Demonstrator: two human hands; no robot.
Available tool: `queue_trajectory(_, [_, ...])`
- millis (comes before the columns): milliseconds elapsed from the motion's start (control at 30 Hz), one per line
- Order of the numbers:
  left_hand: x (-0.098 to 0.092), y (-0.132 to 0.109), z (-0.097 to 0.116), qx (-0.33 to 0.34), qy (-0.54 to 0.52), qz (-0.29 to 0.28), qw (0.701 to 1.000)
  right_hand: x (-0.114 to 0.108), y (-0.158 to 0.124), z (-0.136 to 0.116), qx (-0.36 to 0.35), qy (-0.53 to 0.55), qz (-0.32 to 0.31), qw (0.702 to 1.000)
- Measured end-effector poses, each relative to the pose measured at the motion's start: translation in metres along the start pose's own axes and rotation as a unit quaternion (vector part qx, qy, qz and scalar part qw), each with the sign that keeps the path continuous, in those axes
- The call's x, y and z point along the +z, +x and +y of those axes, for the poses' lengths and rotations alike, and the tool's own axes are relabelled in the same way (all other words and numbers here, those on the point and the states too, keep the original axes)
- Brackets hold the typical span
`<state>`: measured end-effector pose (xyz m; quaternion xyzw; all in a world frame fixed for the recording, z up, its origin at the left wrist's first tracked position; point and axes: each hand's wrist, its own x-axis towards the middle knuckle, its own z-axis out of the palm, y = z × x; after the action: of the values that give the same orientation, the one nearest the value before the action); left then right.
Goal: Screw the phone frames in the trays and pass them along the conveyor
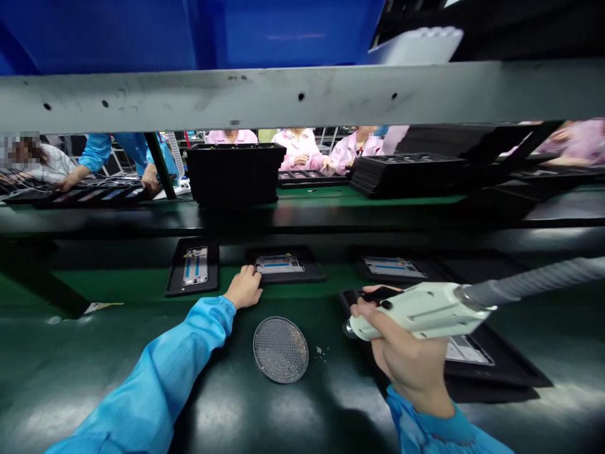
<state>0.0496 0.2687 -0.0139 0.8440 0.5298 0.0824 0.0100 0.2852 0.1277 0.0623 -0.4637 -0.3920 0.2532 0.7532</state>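
My left hand (244, 287) reaches forward, its fingers curled at the left edge of a black tray (312, 272). In that tray lies an opened phone body (280, 263) with blue strips. My right hand (401, 353) is wrapped round a pale green powered screwdriver (420, 309) whose grey ribbed hose (543, 284) runs off to the right. The tool is over a stack of black trays (515, 366); a phone body (467, 350) shows partly behind the hand. Between my hands sits a round perforated dish (280, 350) with tiny parts, likely screws, along its right side.
More phone trays stand on the green belt, at left (217, 265) and right (437, 274). A few tiny pieces (321, 353) lie beside the dish. A grey metal beam (265, 98) crosses overhead under blue bins (283, 31). People in pink and blue sleeves work beyond.
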Motion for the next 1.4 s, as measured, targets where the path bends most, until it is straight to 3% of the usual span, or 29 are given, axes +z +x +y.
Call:
queue_trajectory(133, [-0.006,-0.005,0.001,0.016,-0.009,0.007,1.000,0.003,0.000,-0.012,0.029,0.042,0.013,0.999])
queue_trajectory(233, [-0.018,-0.037,-0.007,0.029,-0.026,0.027,0.999,0.006,0.000,-0.025,0.015,0.080,0.022,0.996])
queue_trajectory(333, [-0.038,-0.105,-0.013,0.053,-0.045,0.059,0.996,0.007,0.000,-0.036,0.001,0.099,0.032,0.995])
queue_trajectory(467, [-0.062,-0.231,0.000,0.104,-0.058,0.093,0.988,0.006,-0.001,-0.049,0.005,0.094,0.057,0.994])
queue_trajectory(567, [-0.057,-0.308,0.024,0.145,-0.048,0.137,0.979,0.007,-0.007,-0.053,0.032,0.089,0.046,0.994])
queue_trajectory(633, [-0.045,-0.337,0.040,0.155,-0.072,0.165,0.971,0.010,-0.014,-0.052,0.047,0.089,0.015,0.995])
queue_trajectory(733, [-0.033,-0.342,0.057,0.163,-0.081,0.178,0.967,0.021,-0.031,-0.042,0.069,0.083,-0.047,0.993])
queue_trajectory(833, [-0.042,-0.316,0.063,0.188,-0.049,0.166,0.967,0.041,-0.049,-0.022,0.104,0.064,-0.131,0.984])
queue_trajectory(933, [-0.058,-0.283,0.065,0.219,-0.025,0.109,0.969,0.067,-0.059,0.009,0.124,0.046,-0.183,0.974])
queue_trajectory(1033, [-0.060,-0.264,0.067,0.249,-0.034,0.057,0.966,0.087,-0.062,0.039,0.130,0.034,-0.195,0.972])
queue_trajectory(1133, [-0.043,-0.265,0.072,0.276,-0.024,0.055,0.959,0.094,-0.061,0.051,0.131,0.025,-0.206,0.969])
queue_trajectory(1267, [-0.015,-0.285,0.080,0.307,-0.011,0.113,0.945,0.089,-0.056,0.041,0.125,0.028,-0.228,0.965])
queue_trajectory(1400, [-0.007,-0.292,0.083,0.316,-0.027,0.102,0.943,0.090,-0.055,0.038,0.121,0.028,-0.241,0.962])
